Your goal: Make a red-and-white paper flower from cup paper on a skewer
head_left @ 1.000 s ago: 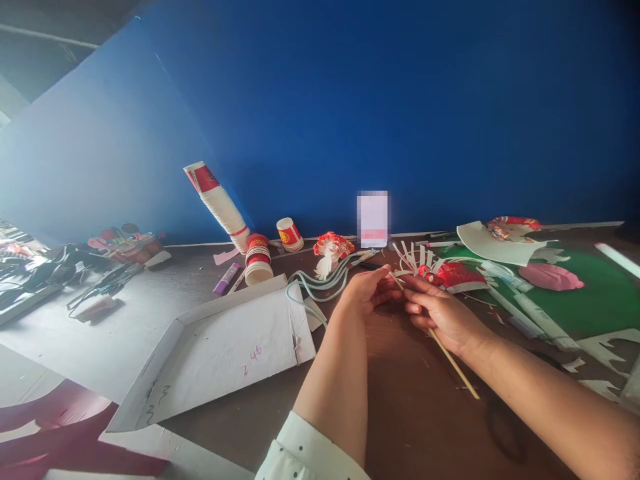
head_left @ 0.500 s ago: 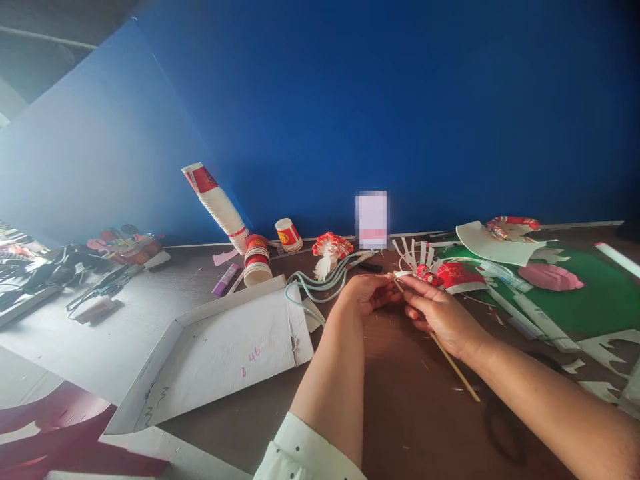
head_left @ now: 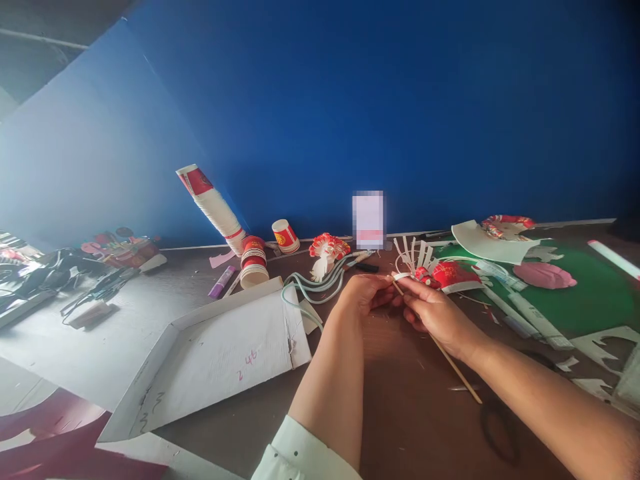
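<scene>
Okay, our right fingers [head_left: 416, 288], nearer mid-shaft, grip a thin tan wooden stick [head_left: 456, 368], axis ten-to-four o'clock, free end at four; our left fingers [head_left: 381, 293] pinch its ten-o'clock tip.

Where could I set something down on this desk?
Bare desk lies below the hands, between the left forearm and the wooden stick; another patch lies between the white tray and dark tangle. It's crowded around the green mat, with paper scraps.
</scene>
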The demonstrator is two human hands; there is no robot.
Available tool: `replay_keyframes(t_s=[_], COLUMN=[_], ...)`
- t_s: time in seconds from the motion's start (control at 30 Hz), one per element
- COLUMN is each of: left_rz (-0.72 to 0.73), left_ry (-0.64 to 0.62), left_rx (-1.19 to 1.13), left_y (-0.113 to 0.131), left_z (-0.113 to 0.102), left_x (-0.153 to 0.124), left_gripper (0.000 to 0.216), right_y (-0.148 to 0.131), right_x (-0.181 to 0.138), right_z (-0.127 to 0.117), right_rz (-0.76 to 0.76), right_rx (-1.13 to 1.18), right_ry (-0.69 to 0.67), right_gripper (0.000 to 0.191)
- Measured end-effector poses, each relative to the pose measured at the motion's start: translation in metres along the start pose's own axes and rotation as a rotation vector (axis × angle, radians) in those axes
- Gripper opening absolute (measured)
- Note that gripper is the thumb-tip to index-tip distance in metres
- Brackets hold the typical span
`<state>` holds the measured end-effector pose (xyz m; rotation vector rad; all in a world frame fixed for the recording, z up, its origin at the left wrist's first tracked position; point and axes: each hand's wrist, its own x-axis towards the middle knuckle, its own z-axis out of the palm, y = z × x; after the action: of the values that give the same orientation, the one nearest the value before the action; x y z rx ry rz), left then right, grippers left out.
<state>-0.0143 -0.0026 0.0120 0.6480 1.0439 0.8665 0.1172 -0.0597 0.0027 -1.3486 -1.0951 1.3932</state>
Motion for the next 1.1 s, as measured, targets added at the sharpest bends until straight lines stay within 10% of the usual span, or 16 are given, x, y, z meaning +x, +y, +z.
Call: replay_keyframes(t_s=[1.1], left_rz=[0.069], left_ry=[0.037], left_rx=[0.037], left_y=[-0.0044], left_z=[0.0009], left_x=[0.0031], left_gripper=[0.012], right_y=[-0.0034], right_x=[-0.0021], right_z=[-0.0011], right_rz=[-0.042], right_rx=[-0.041], right_ry=[-0.022], right_gripper=[0.048])
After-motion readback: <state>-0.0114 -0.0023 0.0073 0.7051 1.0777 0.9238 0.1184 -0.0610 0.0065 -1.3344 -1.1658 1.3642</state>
